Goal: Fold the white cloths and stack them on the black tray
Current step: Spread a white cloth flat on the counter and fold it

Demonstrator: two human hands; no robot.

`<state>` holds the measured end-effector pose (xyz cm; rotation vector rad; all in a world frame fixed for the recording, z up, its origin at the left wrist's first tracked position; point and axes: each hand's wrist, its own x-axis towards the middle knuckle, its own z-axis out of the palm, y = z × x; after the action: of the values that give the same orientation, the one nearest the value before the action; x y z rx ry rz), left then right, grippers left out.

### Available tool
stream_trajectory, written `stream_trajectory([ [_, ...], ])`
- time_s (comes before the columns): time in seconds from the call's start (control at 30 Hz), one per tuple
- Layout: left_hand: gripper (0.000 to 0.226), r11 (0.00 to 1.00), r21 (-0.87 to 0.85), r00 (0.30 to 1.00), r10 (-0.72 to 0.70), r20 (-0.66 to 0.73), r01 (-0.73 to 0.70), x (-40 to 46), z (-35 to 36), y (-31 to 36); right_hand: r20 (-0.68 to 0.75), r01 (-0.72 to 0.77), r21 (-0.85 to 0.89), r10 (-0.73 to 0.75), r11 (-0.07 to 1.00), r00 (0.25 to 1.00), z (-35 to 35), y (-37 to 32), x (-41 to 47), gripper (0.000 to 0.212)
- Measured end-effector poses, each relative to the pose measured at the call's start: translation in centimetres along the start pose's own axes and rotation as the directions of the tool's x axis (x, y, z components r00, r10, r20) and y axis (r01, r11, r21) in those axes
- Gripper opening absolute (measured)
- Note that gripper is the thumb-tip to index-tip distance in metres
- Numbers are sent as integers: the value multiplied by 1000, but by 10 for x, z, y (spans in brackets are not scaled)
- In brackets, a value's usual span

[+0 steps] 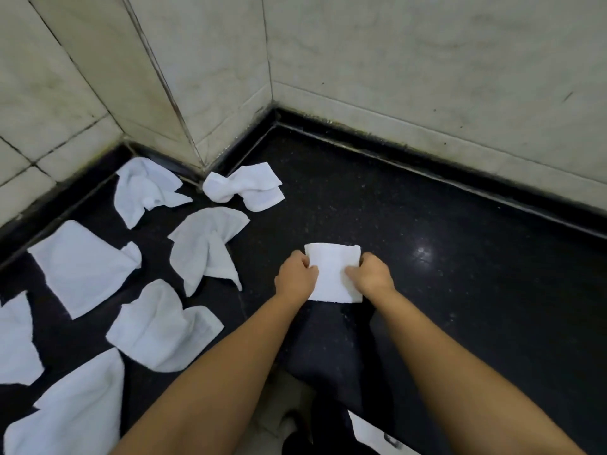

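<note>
Mid-fold: left hand [297, 275] and right hand [372, 274] pinching opposite edges of small folded white terry cloth [333, 272] on black speckled counter [460, 257]. Unfolded cloths left of it. Next: stack (black tray not seen).

A dark, glossy speckled bench [460, 244] fills most of the view, running from the near edge to the far walls. A bright light reflection [423, 252] shines on it at right. Pale marble-look wall tiles [427, 60] rise behind, with dark grout lines; a projecting tiled corner [184, 103] juts forward at far left. A black raised edge strip [427, 172] lines the joint between bench and wall, grimy along the seam. At the near bottom a paler floor [282, 408] shows below the bench edge.
</note>
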<state>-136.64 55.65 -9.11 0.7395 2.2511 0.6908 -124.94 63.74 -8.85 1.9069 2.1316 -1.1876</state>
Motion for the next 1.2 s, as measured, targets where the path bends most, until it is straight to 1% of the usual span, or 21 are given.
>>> stream_trajectory([
  [0.03,11,990,-138,1000,6,16,-4,-3,-6,2,4,10,156,-11,988,1000,-5,2,-5,22],
  [0.07,10,962,-272,999,-4,42,16,-8,-13,5,9,22,324,-26,946,1000,-11,4,-11,20],
  [0.1,8,917,-395,997,-19,78,49,-13,-18,8,15,29,482,-41,876,999,-17,7,-19,15],
  [0.13,16,867,-490,991,-23,128,84,-19,-22,11,25,30,607,-57,794,998,-24,11,-28,9],
  [0.2,31,772,-614,964,3,264,166,-31,-24,22,33,29,758,-83,652,996,-40,23,-46,4],
  [0.3,30,684,-679,896,83,436,267,-52,-15,42,-7,43,860,-72,508,997,-63,51,-73,6],
  [0.37,28,636,-701,847,136,513,323,-68,-1,55,-52,62,892,-33,447,998,-77,75,-93,10],
  [0.43,26,639,-689,802,183,569,343,-84,19,66,-107,89,906,20,414,994,-91,103,-113,13],
  [0.5,27,674,-652,765,199,612,347,-104,41,78,-155,118,913,65,390,986,-103,134,-134,13],
  [0.63,28,763,-567,683,236,692,311,-158,99,108,-253,168,909,183,380,950,-124,210,-187,12],
  [0.7,28,807,-521,622,262,738,278,-194,137,122,-299,193,908,252,371,921,-135,255,-222,12],
  [0.77,31,836,-480,546,279,789,266,-239,178,134,-330,212,911,316,353,889,-145,305,-261,12],
  [0.87,31,873,-426,454,288,843,239,-320,242,145,-374,246,911,410,331,832,-158,387,-325,12],
  [0.97,26,901,-380,362,289,887,212,-409,305,150,-395,260,912,501,319,770,-168,470,-393,14],
  [1.03,25,917,-356,314,289,905,183,-467,342,153,-398,263,914,561,308,726,-174,523,-436,14],
  [1.1,25,924,-349,282,297,912,156,-521,373,158,-402,267,914,609,304,684,-183,568,-476,14],
  [1.2,22,934,-340,223,310,924,111,-586,414,167,-406,258,914,664,314,629,-200,621,-524,15],
])
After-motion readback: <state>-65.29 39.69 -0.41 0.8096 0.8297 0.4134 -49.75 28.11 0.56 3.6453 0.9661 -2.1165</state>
